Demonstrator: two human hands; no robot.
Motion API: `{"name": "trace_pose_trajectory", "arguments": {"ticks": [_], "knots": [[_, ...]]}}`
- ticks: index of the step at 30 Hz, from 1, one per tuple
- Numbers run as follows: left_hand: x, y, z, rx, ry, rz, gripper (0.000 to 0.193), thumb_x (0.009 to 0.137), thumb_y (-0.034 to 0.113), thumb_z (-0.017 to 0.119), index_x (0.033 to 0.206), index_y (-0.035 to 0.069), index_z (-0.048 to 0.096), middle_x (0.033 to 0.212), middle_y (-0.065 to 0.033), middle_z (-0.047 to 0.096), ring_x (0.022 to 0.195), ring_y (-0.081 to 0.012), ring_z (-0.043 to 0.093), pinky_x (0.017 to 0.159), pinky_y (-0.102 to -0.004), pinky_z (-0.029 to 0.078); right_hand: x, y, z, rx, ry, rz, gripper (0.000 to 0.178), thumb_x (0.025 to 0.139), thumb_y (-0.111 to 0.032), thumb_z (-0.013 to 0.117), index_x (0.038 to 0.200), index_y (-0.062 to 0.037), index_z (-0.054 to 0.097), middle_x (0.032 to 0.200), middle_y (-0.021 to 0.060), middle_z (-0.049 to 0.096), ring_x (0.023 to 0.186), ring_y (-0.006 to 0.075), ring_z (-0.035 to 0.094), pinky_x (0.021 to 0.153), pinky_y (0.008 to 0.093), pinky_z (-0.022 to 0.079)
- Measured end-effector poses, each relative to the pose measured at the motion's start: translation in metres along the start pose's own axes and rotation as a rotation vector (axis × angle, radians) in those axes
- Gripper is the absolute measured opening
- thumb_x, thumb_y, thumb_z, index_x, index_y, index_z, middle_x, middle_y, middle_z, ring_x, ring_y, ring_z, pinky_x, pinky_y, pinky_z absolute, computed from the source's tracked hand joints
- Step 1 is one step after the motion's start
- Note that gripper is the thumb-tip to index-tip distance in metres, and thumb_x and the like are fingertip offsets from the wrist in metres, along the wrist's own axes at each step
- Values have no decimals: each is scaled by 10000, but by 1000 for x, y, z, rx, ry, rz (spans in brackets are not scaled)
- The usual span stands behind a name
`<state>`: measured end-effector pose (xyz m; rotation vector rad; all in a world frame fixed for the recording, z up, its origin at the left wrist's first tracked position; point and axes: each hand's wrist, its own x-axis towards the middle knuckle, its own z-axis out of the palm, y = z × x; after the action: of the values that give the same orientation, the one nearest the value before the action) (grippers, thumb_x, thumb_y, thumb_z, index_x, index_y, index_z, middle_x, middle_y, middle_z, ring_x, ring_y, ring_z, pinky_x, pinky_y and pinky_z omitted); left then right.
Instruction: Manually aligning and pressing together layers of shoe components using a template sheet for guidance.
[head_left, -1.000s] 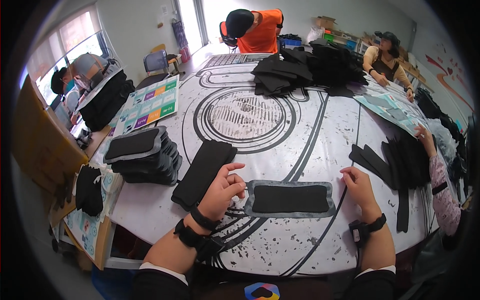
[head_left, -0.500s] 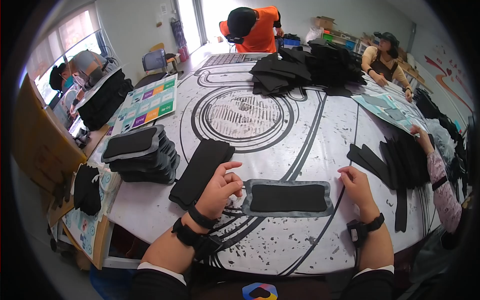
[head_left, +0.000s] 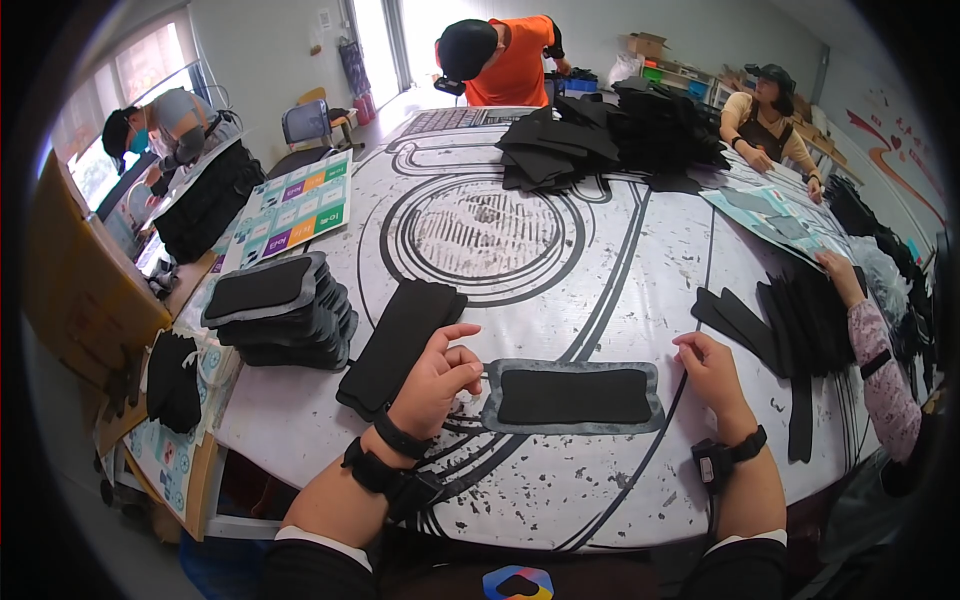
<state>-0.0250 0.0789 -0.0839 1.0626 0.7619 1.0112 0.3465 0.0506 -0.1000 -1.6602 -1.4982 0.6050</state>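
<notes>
The left hand (head_left: 432,390) has thumb and forefinger apart; the right hand (head_left: 714,378) curls, its fingertip contact unclear. Between both sets of fingers lies a grey-bordered black pad (head_left: 575,397); black oblong pieces (head_left: 398,342) lie left of the left fingers.

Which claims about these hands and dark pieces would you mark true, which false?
1. A grey-edged black pad lies between the left hand and right hand. True.
2. The right hand grips that pad. False: a gap separates them.
3. A pad stack stands left of the left hand. True.
4. That stack touches the left hand. False: long black pieces lie between.
5. A black pile lies far across the table. True.
</notes>
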Motion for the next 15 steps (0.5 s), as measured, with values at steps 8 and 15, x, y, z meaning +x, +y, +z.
{"name": "trace_pose_trajectory", "arguments": {"ticks": [8, 15], "knots": [[0, -1, -1, 1, 8, 11, 449, 823, 20, 515, 1246, 8, 366, 759, -33, 501, 682, -132, 505, 677, -245, 416, -1, -3, 0, -3, -3, 1, 157, 878, -91, 526, 949, 5, 628, 737, 53, 632, 713, 108, 603, 664, 227, 457], [1, -2, -2, -15, 3, 1, 441, 831, 13, 511, 1247, 11, 367, 761, -37, 503, 683, -134, 511, 683, -252, 424, -1, -3, 1, 11, -2, 3, 157, 875, -88, 524, 945, 7, 627, 740, 58, 634, 706, 112, 608, 658, 230, 460]]}}
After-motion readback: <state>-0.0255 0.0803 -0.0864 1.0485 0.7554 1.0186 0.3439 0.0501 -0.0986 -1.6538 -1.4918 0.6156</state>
